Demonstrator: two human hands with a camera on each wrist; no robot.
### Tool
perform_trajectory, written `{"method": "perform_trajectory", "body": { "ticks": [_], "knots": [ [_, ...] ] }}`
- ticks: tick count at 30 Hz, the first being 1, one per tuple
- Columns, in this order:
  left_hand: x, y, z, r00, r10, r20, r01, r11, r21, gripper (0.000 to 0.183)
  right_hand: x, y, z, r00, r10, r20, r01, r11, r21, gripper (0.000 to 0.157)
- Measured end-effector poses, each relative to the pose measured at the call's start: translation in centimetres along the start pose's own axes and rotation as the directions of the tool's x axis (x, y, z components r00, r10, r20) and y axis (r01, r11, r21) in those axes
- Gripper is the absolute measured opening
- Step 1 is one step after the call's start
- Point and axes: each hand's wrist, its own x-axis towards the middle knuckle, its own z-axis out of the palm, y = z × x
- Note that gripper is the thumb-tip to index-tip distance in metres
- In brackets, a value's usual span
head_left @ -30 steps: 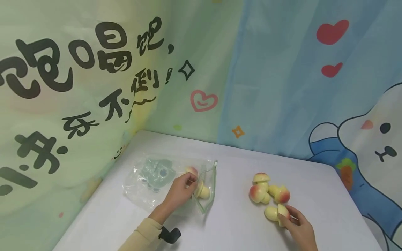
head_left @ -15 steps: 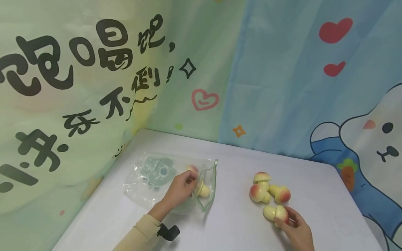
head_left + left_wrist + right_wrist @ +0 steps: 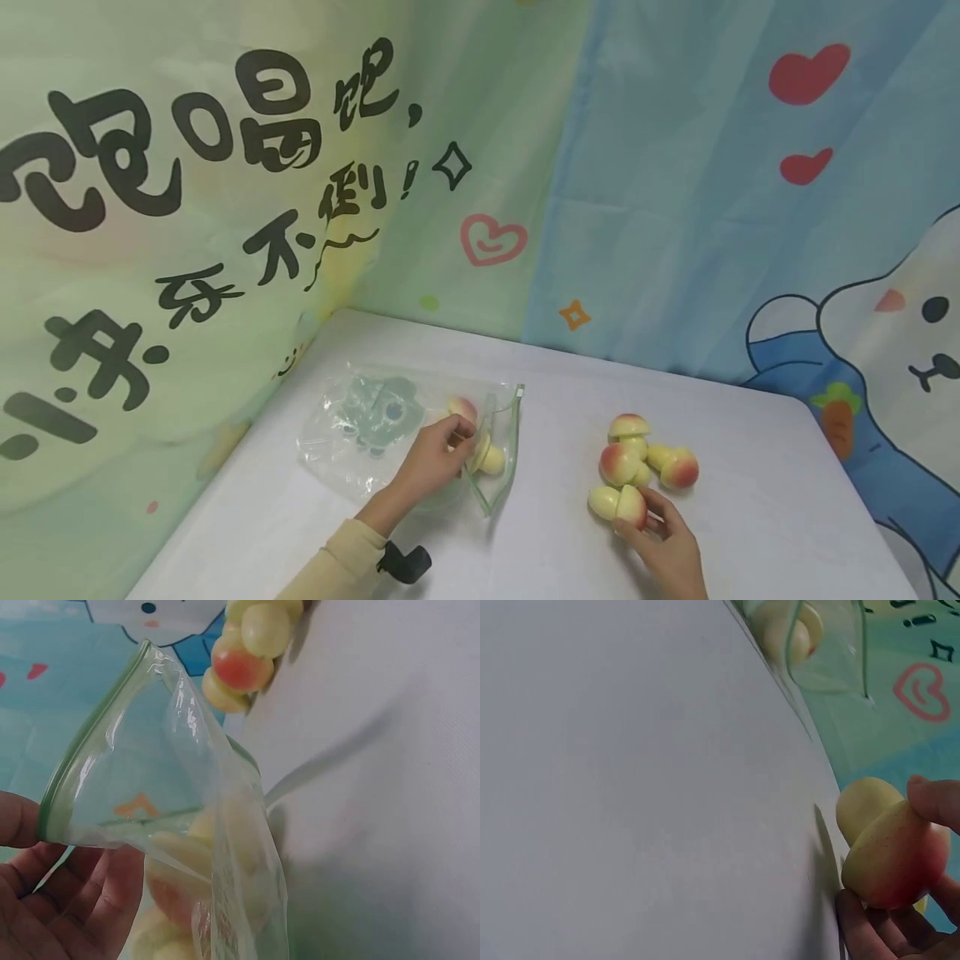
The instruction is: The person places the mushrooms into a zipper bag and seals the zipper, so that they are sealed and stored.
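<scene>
My left hand pinches the rim of a clear zip bag between thumb and fingers, and the bag's green-edged mouth gapes to the right. Inside the bag are toy mushrooms with yellow stems and reddish caps, partly hidden by the hand. On the right, my right hand grips another toy mushroom by its red-and-yellow cap, thumb on one side and fingers on the other. Its stem points left, toward the bag. Just behind it lie several loose toy mushrooms in a cluster.
A white table lies under everything, with a stretch of its surface between bag and mushrooms. Printed curtains stand along its back and left edges. A black strap piece shows at the left wrist.
My right hand has moved left with the mushroom in its grip, coming in front of the loose cluster. The left hand keeps its hold on the bag, nearly unmoved.
</scene>
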Motion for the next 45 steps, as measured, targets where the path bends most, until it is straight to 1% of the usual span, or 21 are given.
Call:
{"method": "perform_trajectory", "body": {
  "ticks": [3,9,16,22,25,31,39,45],
  "knots": [
    [-0.3,-0.2,0.0,1.000,-0.010,0.006,0.010,1.000,-0.003,0.012,0.0,-0.5,1.6,1.000,-0.029,0.000,0.029,0.999,0.026,0.073],
    [-0.6,-0.2,0.0,0.999,-0.030,0.013,0.030,1.000,0.003,0.013,0.2,-2.1,4.2,0.992,-0.121,0.025,0.118,0.989,0.090,0.067],
    [-0.5,0.2,-0.1,1.000,-0.018,0.006,0.018,1.000,-0.004,0.013,0.5,-3.9,6.5,0.971,-0.236,0.043,0.229,0.966,0.120,0.062],
    [-0.5,0.5,-0.1,0.999,-0.031,0.008,0.031,0.999,-0.006,0.013,0.7,-4.1,8.6,0.968,-0.246,0.055,0.236,0.962,0.139,0.061],
    [-0.6,0.5,-0.2,0.999,-0.038,0.008,0.038,0.999,0.000,0.012,0.8,-4.3,9.5,0.961,-0.271,0.048,0.263,0.956,0.132,0.059],
    [-0.7,0.7,-0.2,1.000,-0.028,0.000,0.028,0.999,-0.016,0.012,1.0,-4.7,10.8,0.939,-0.339,0.051,0.331,0.935,0.126,0.060],
    [-0.8,0.7,-0.1,1.000,-0.021,0.010,0.021,0.999,-0.048,0.011,1.1,-5.7,11.8,0.933,-0.353,0.069,0.342,0.930,0.139,0.059],
    [-0.7,0.5,0.2,1.000,-0.014,0.013,0.015,1.000,-0.023,0.012,1.3,-6.6,12.5,0.911,-0.404,0.083,0.395,0.912,0.106,0.059]
  ]
}}
